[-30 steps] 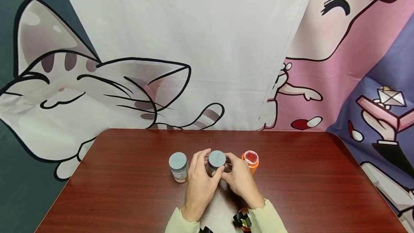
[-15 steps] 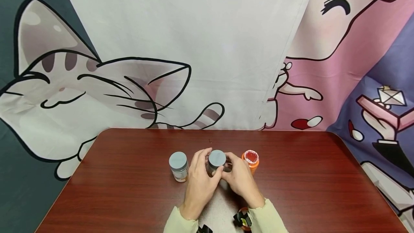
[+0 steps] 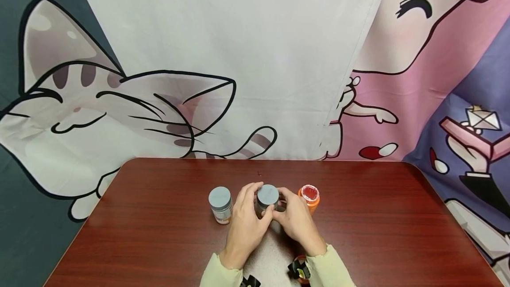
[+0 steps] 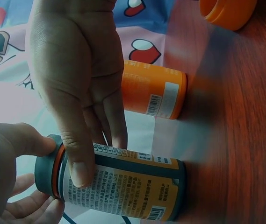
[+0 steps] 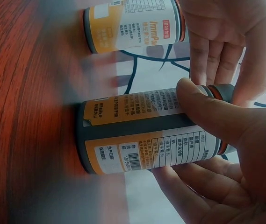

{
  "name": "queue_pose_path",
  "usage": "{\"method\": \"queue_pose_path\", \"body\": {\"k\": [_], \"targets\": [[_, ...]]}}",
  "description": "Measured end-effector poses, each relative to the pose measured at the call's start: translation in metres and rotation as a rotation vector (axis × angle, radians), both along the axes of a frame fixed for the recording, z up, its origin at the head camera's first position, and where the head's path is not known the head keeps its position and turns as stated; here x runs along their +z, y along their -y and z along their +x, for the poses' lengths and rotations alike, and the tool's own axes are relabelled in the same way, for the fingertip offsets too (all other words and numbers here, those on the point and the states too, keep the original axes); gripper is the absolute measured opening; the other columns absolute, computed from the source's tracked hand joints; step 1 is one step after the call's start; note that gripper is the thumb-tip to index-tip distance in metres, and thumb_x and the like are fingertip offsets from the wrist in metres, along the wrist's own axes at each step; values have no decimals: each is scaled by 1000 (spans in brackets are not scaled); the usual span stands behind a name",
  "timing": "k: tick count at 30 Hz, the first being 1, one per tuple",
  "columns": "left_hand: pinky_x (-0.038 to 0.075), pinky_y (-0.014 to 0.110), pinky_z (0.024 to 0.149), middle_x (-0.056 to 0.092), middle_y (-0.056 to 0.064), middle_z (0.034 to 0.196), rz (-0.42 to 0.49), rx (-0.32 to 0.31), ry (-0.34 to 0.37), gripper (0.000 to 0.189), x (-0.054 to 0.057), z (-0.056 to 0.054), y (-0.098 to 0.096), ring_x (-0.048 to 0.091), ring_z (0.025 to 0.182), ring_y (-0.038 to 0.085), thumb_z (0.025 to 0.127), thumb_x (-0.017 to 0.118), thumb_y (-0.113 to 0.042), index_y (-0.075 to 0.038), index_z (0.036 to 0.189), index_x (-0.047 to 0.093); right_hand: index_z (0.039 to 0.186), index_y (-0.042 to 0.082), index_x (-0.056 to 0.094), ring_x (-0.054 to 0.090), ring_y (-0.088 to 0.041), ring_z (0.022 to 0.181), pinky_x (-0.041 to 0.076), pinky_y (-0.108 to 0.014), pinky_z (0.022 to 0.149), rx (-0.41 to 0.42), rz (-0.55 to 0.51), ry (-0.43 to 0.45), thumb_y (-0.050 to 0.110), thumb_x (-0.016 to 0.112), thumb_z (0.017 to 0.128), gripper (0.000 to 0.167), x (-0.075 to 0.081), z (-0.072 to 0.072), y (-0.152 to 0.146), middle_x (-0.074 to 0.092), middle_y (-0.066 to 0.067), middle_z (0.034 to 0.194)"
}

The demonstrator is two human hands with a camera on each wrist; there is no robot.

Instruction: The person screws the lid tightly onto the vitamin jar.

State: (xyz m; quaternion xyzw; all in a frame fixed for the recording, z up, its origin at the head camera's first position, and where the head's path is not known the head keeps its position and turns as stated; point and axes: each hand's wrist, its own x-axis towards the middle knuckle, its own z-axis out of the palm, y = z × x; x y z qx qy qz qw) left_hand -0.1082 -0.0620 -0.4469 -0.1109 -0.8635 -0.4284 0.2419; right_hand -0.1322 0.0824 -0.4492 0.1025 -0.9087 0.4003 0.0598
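Note:
A dark grey-green supplement bottle (image 3: 268,196) with a white and yellow label stands upright in the middle, between both hands. My left hand (image 3: 249,223) pinches its grey-green cap (image 4: 46,168), thumb on one side and fingers on the other. An orange ring shows just under the cap in both wrist views. My right hand (image 3: 296,220) holds the bottle's body, its thumb (image 5: 207,105) pressed on the label near the shoulder. An orange bottle (image 4: 154,88) with a red top and white rim in the head view stands just beyond the right hand.
A similar grey-capped bottle (image 3: 220,205) stands left of the left hand. An orange round piece, perhaps a lid (image 4: 228,11), lies on the brown table (image 3: 378,216), by the right wrist. Behind the table hangs a cartoon-printed cloth (image 3: 239,56).
Both hands stay on the bottle in nearly the same pose. The left wrist and sleeve have shifted slightly left; the other bottles have not moved.

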Motion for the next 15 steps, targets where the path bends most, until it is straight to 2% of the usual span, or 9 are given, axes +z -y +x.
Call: {"method": "queue_pose_path", "body": {"k": [7, 15], "targets": [[49, 42, 95, 59, 7, 129, -25, -19, 14, 57, 1, 0, 1, 58, 118, 21, 80, 82, -11, -8, 132, 60, 114, 5, 70, 72, -23, 91, 58, -41, 79, 2, 0, -3, 7, 84, 77, 40, 0, 0, 0, 74, -8, 104], [49, 43, 96, 59, 7, 129, -39, -33, 8, 56, 2, 0, 2, 57, 118, 20, 80, 81, -11, -7, 132, 59, 114, 4, 69, 72, -24, 92, 58, -41, 80, 0, -1, -7, 8, 84, 76, 41, 0, 0, 1, 74, -11, 105]]}}
